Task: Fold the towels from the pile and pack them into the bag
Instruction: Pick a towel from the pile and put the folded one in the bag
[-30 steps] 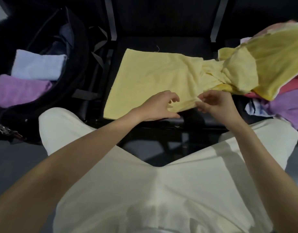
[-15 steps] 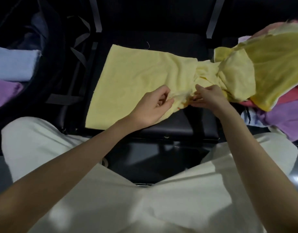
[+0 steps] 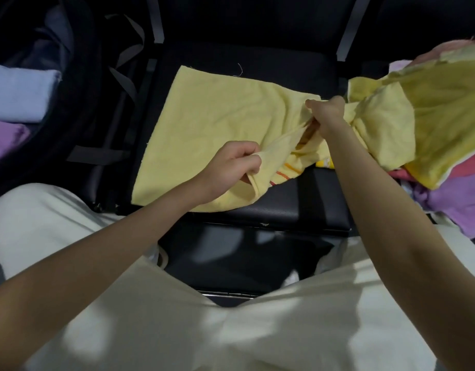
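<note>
Left fingers (image 3: pixel 251 156) curled, pinching the near edge of the yellow towel (image 3: pixel 217 121); right hand (image 3: pixel 328 115) fisted round its bunched middle, fingers mostly buried in the folds. Spread half-flat on a black seat (image 3: pixel 298 210), far end draped over the pile (image 3: pixel 445 188) at right; orange stripes under the fold, no writing legible. Bag (image 3: pixel 78 89) at left, cut off, with blue towel (image 3: pixel 19 95) and purple towel (image 3: pixel 6 140) inside.

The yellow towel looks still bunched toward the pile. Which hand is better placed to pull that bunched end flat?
Probably the right hand: it already grips the yellow towel at the bunched part beside the pile. The left hand pinches the near edge, farther away.
</note>
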Tool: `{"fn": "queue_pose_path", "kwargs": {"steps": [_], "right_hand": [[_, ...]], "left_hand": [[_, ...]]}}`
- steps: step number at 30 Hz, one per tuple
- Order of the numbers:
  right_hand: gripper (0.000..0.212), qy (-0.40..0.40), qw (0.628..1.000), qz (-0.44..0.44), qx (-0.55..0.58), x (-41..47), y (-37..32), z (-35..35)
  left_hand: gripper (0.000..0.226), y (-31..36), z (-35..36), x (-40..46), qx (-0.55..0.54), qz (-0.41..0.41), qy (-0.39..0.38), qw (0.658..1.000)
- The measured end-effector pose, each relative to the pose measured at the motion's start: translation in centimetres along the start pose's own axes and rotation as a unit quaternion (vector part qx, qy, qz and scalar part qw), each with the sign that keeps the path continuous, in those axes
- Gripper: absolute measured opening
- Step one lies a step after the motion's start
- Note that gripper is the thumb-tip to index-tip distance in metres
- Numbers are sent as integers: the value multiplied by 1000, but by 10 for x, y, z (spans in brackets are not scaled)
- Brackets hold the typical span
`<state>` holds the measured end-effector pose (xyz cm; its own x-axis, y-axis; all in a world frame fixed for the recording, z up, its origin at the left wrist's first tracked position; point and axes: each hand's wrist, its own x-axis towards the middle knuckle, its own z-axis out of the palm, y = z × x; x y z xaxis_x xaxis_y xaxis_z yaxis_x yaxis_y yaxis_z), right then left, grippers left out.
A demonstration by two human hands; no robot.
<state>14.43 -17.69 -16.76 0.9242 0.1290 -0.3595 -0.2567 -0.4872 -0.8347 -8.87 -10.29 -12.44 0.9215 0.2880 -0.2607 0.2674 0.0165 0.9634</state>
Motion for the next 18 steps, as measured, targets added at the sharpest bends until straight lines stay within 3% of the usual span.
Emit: {"fn": "queue_pose_path", "kwargs": {"steps": [6, 12, 18], "right_hand": [[35, 58, 996, -53, 37, 0, -19, 19], [24, 41, 992, -74, 98, -21, -45, 67], [6, 62, 981, -171, 65, -45, -73, 139]], "left_hand": [[18, -8, -13, -4, 52, -52, 17, 997], [27, -22, -47, -29, 16, -100, 96, 990], [26, -28, -96, -60, -16, -101, 166, 981]]}}
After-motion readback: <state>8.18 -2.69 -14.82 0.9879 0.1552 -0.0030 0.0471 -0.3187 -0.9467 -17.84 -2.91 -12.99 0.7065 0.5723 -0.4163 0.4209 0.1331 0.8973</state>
